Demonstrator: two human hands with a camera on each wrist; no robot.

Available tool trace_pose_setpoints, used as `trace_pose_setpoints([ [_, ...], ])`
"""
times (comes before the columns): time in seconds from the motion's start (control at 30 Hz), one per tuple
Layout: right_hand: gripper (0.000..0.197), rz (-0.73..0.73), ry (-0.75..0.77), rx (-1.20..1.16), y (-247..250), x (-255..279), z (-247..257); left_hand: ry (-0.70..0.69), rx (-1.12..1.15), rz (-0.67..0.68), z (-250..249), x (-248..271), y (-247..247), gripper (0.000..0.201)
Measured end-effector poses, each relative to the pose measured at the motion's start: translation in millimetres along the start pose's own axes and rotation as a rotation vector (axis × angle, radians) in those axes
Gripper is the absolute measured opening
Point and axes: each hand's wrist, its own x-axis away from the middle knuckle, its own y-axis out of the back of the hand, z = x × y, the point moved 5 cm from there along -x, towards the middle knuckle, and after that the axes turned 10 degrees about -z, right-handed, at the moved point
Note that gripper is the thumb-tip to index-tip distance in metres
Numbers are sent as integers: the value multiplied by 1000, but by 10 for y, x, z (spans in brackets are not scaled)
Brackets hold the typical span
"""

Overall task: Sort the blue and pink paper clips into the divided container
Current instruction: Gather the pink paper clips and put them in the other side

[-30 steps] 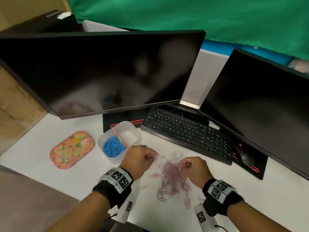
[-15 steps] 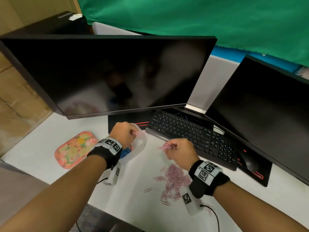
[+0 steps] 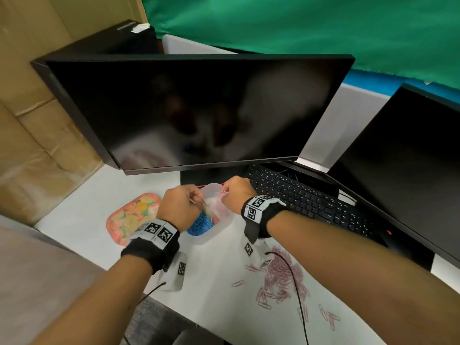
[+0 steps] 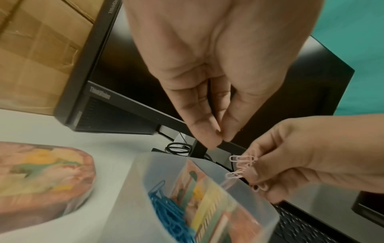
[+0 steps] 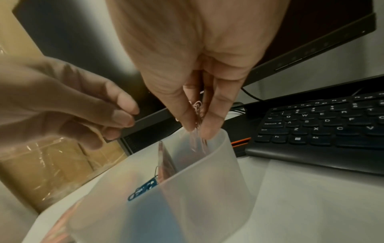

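The translucent divided container (image 3: 211, 237) stands on the white desk before the monitor. Blue paper clips (image 3: 199, 224) fill its left compartment, and a colourful divider (image 4: 199, 197) splits it. My right hand (image 3: 225, 192) hovers over the right compartment and pinches several pink paper clips (image 4: 241, 166). In the right wrist view the pink clips (image 5: 197, 111) hang blurred between my fingertips above the container's wall (image 5: 207, 180). My left hand (image 4: 220, 139) is above the container's left side, thumb and fingertips pressed together with nothing visible between them. A loose pile of pink clips (image 3: 281, 277) lies under my right forearm.
A fruit-patterned lid (image 3: 132, 217) lies left of the container. A black keyboard (image 3: 311, 202) sits to the right, with a large monitor (image 3: 199, 108) behind and a second monitor (image 3: 410, 170) far right. Cardboard boxes (image 3: 37, 145) flank the desk's left edge.
Both hands left the pink pile and rose to the container. The left arrived first with a pink clip, now gone from its fingers. The right carried its pink clips over the right compartment.
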Motion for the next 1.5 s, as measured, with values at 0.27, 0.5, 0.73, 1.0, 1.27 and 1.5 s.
trace_pose_setpoints([
  [0.27,18,-111,21,-198,388,308,-534,-125,74,207,-186,416,-397,17],
  [0.5,39,110,-113,134,146,1019,-1900,-251,-151,561,-337,779,-1127,42],
  [0.73,64,172,117,172,-262,1435,-1813,-304,-334,734,-343,1024,-1679,71],
  [1.0,55,-3,63,65,29,1799,-2145,-507,-354,782,-445,1258,-1781,77],
  [1.27,93,142,-244,134,56,1947,-2555,-338,-559,715,-321,1423,-1707,120],
  [1.5,66,122,-34,40,-186,1662,-2095,-346,-383,600,-515,1433,-1866,64],
])
